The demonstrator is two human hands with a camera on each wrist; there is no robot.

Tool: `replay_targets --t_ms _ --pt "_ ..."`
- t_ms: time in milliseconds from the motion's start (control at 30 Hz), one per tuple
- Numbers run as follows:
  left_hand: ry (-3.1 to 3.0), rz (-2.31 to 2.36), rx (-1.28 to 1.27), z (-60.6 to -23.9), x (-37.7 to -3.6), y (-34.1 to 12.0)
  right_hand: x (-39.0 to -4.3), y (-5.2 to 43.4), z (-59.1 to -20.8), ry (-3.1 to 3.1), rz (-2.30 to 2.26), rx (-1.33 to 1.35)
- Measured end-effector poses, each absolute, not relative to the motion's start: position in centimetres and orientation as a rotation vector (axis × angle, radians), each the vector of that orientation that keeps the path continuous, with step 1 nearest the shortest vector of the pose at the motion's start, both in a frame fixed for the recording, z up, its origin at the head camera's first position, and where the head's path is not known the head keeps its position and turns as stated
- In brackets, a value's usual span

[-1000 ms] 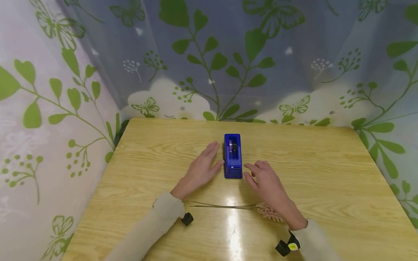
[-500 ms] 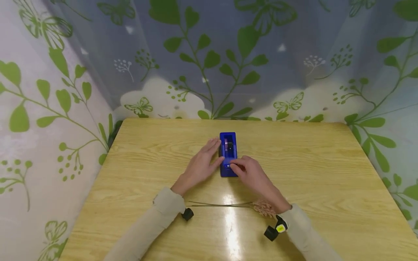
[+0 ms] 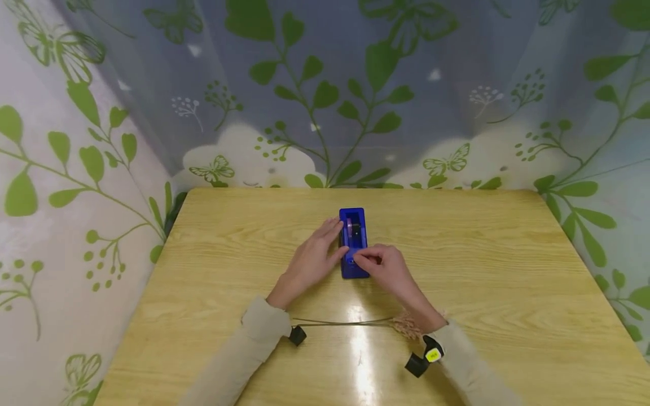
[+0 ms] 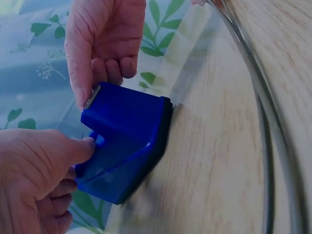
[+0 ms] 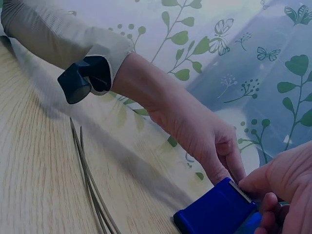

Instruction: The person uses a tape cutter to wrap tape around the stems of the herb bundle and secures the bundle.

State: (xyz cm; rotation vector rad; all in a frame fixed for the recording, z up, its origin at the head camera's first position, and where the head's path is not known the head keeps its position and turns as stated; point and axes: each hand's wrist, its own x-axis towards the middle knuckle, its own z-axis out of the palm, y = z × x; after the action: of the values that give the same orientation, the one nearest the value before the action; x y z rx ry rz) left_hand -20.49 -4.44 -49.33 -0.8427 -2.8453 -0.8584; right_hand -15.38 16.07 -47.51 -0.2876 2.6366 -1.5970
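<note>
Head view: our left hand (image 3: 312, 256), fingers fairly straight, touches the tape dispenser (image 3: 354, 272) on the table (image 3: 213, 270). Left wrist: our right hand (image 4: 107, 39) thumbs its cutter (image 4: 92, 96); whether it pinches anything, we cannot tell. Right wrist: stems (image 5: 86, 165) lie apart.

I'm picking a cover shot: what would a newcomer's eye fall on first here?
Probably the deep-blue tape dispenser on the wooden table, with the left grip along its left side and the right grip at its toothed edge. Next might come the leaf-printed fabric behind the table. Nearer the viewer, toward the right, lies a pinkish plant head, partly hidden.
</note>
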Motion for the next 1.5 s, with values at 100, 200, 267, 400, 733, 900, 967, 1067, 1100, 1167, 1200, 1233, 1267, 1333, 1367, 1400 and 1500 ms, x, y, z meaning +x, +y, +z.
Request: replay_targets --t_ms 100,200,267,400,733,900,967,1067,1100,1167,1200,1233,1267,1333,1367,1400,1500 --pt "-2.852 -0.857 -0.830 -49.0 -20.2 -4.4 -15.3 15.6 -47.6 2.673 -1.607 -0.275" --pt "-2.860 -0.821 -0.828 -48.9 -19.9 -4.3 -15.2 15.4 -47.7 2.693 -1.608 -0.259" --pt "-2.868 -0.790 -0.829 -49.0 -19.8 -4.3 -15.1 15.4 -47.7 2.678 -1.618 -0.228" --pt "-2.865 -0.759 -0.834 -49.4 -19.6 -4.2 -14.8 15.3 -47.9 2.627 -1.673 -0.159" --pt "-2.850 -0.779 -0.833 -49.6 -19.8 -4.1 -14.7 14.7 -47.5 2.506 -1.804 0.033" --pt "-2.839 -0.789 -0.832 -49.7 -20.0 -4.3 -14.7 14.5 -47.4 2.459 -1.778 0.099" --pt "-2.833 -0.795 -0.835 -49.7 -20.1 -4.3 -14.7 14.4 -47.3 2.452 -1.775 0.109" --pt "-2.833 -0.796 -0.828 -49.6 -20.2 -4.3 -14.6 14.3 -47.0 2.444 -1.777 0.115" --pt "-2.833 -0.799 -0.826 -49.5 -20.2 -4.3 -14.6 14.2 -46.8 2.436 -1.782 0.120" --pt "-2.838 -0.808 -0.820 -49.4 -20.2 -4.3 -14.4 14.2 -46.6 2.421 -1.788 0.143" --pt "-2.841 -0.814 -0.819 -49.4 -20.2 -4.3 -14.3 14.1 -46.5 2.412 -1.792 0.161" --pt "-2.846 -0.821 -0.817 -49.3 -20.2 -4.3 -14.1 14.1 -46.5 2.396 -1.800 0.181" --pt "-2.850 -0.831 -0.817 -49.3 -20.2 -4.2 -14.0 14.1 -46.4 2.379 -1.807 0.204" --pt "-2.856 -0.847 -0.813 -49.2 -20.2 -4.2 -13.7 14.0 -46.3 2.336 -1.828 0.245" --pt "-2.860 -0.850 -0.809 -49.2 -20.2 -4.1 -13.6 14.0 -46.3 2.316 -1.835 0.260" --pt "-2.864 -0.852 -0.805 -49.2 -20.2 -4.1 -13.5 14.0 -46.3 2.295 -1.846 0.273" --pt "-2.873 -0.854 -0.798 -49.1 -20.1 -4.1 -13.1 13.9 -46.5 2.266 -1.869 0.285"
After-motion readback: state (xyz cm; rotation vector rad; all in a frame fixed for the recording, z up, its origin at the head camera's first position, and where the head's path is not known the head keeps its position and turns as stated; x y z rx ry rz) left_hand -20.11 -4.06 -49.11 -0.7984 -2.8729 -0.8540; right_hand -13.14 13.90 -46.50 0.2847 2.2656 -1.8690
